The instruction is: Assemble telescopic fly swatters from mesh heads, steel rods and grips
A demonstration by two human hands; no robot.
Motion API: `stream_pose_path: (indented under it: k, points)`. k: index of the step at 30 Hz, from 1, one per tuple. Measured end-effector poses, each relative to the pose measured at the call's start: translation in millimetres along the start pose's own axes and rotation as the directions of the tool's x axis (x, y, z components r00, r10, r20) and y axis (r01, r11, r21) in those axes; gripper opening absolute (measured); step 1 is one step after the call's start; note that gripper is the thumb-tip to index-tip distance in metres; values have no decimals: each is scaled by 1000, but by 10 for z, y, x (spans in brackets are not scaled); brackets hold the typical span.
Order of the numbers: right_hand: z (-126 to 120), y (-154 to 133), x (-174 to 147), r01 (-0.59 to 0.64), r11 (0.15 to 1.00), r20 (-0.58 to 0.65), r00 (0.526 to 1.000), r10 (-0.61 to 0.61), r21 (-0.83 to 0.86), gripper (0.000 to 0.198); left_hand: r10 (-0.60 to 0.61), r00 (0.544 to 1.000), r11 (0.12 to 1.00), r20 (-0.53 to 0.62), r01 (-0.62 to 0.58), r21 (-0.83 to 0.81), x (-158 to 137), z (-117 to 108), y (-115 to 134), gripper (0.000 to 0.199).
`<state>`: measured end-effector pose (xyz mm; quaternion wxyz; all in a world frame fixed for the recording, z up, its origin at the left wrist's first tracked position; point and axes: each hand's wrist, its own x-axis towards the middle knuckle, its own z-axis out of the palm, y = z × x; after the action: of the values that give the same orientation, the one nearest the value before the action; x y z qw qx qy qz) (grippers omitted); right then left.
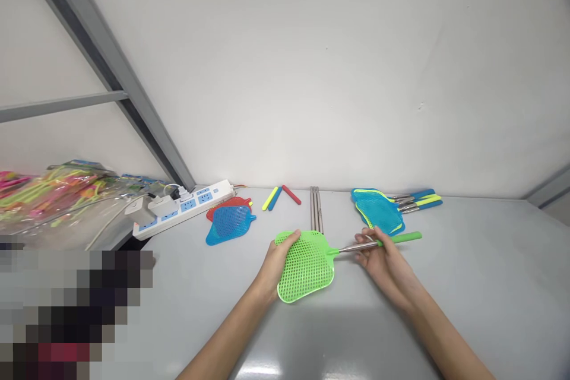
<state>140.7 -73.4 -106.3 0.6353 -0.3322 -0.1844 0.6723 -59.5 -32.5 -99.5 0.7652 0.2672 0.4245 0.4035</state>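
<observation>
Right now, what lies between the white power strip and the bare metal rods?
In the head view: red and blue fly-swatter heads, then loose yellow, blue and red handle grips.

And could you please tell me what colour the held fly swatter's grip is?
The grip is green, showing best in the head view.

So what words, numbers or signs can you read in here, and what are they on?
None can be read for sure.
Bagged packets at the far left: what looks like printing on them is too blurred to read.
White power strip: any markings are too small to read.
Green fly swatter: no lettering that I can make out.
</observation>
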Motion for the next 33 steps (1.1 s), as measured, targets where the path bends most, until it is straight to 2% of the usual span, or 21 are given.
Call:
stream_pose_path:
  k: [3,6,10,16,24,33]
  points:
    - [56,86,-28,-41,976,56,997,55,-212,16,57,998,997,-12,-57,44,9,-18,27,30]
    - [56,125,-40,-55,954,98,991,88,-295,14,104,993,992,-48,-100,78,5,-27,59,29]
    - [14,105,-33,-50,945,76,994,79,-323,15,124,988,989,-91,-116,88,-13,-15,74,27]
    - [-23,100,-11,-61,943,31,997,75,-328,21,159,987,982,-22,-155,112,-18,-6,85,26]
    - [-35,85,15,-47,941,30,998,61,-335,25,232,973,957,0,-228,181,-4,-24,78,26]
    - [-13,82,-4,-49,930,-16,999,47,-365,28,298,954,944,28,-299,138,14,-27,72,27]
